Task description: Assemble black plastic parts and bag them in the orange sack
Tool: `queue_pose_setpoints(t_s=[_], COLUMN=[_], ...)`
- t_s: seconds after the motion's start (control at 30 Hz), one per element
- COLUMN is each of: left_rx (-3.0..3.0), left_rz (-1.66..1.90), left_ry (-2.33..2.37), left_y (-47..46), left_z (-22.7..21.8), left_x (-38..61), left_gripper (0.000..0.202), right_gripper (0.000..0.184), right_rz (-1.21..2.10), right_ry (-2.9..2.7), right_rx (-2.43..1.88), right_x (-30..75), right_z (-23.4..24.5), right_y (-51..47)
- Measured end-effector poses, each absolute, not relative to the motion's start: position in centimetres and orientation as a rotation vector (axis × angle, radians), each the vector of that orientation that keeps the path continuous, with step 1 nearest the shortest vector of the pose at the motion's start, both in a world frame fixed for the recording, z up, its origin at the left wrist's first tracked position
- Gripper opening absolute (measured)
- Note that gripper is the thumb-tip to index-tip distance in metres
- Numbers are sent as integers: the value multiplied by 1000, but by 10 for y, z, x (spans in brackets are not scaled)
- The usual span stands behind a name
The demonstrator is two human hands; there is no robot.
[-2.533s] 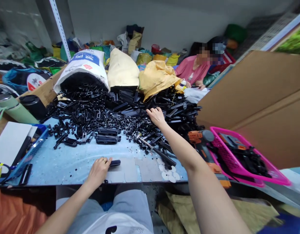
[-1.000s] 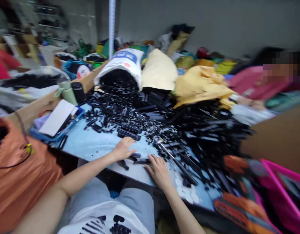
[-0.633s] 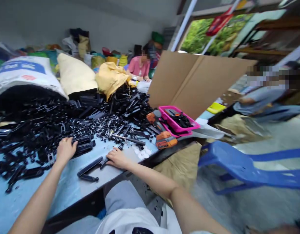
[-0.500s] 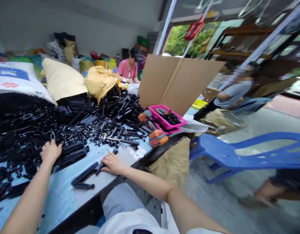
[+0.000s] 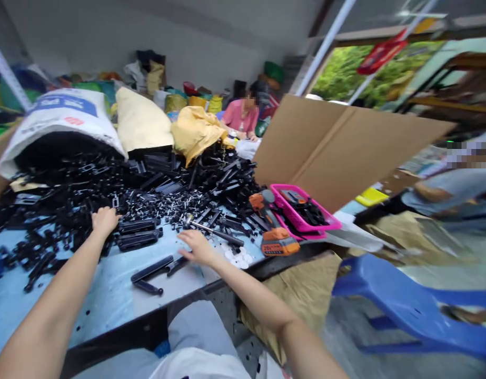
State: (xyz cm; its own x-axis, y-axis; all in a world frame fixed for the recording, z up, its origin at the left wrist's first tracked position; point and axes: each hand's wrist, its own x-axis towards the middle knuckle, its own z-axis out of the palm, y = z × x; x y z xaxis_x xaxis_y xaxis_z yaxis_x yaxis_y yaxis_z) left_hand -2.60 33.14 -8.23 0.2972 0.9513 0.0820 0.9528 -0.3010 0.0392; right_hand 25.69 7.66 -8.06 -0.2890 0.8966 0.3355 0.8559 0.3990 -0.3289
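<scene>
My left hand [image 5: 105,221] reaches to the edge of a heap of small black parts [image 5: 69,192]. Its fingers are curled among them, and what they hold, if anything, is hidden. Just to its right lie several long black pieces [image 5: 138,234] side by side. My right hand [image 5: 197,247] hovers over the table's front part with fingers apart and nothing visible in them. Under its fingertips is a short black bar [image 5: 177,266]. Beside that, a hinged-looking black piece with a rounded end [image 5: 150,271] rests on a pale sheet. A hammer [image 5: 215,231] lies just beyond my right hand.
An orange cordless drill [image 5: 276,226] and a pink basket [image 5: 331,223] stand right of the heap. White discs [image 5: 238,258] lie near the table edge. Sacks [image 5: 144,121] and a cardboard sheet [image 5: 349,142] rise behind. A blue chair [image 5: 408,300] is at right. Two other people sit farther off.
My view has swung left, so the scene sits farther right. My right hand has lifted off the short black bar and its fingers have spread. My left hand stays at the heap.
</scene>
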Motion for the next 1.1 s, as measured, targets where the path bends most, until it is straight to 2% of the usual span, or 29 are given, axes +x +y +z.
queue_pose_setpoints(t_s=[0.13, 0.23, 0.33, 0.47, 0.57, 0.7, 0.8, 0.93, 1.0, 1.1], left_rx=[-2446, -2429, -2565, -2730, -2698, -2610, -2598, -2698, -2788, -2821], left_rz=[-637, -1152, -1595, -1846, -1876, -1747, -1533, -1128, -922, -751], left_ry=[-1942, -2025, -2091, -2183, -2376, -2513, -2400, -2248, -2201, -2182], left_y=[317, 293, 245, 160, 108, 77, 74, 79, 82, 87], left_z=[-71, -60, -55, -66, -79, -95, -96, -82, -75, -68], left_x=[-32, -32, -33, -42, -47, -48, -46, -42, -41, -39], left_gripper=[39, 40, 45, 46, 42, 34, 26, 22, 22, 24], right_gripper=[37, 35, 34, 21, 14, 24, 21, 13, 11, 11], right_rz=[75, 39, 58, 150, 204, 232, 307, 666, 843, 909], right_ry=[-2111, -1987, -1913, -1909, -1904, -1915, -2002, -2136, -2182, -2291], right_rx=[-1823, -2070, -2135, -2136, -2088, -1907, -1723, -1451, -1400, -1431], right_x=[283, 298, 305, 303, 298, 286, 270, 248, 240, 233], right_z=[-56, -47, -45, -50, -53, -55, -54, -52, -50, -46], right_y=[148, 199, 236, 262, 268, 252, 211, 142, 119, 107])
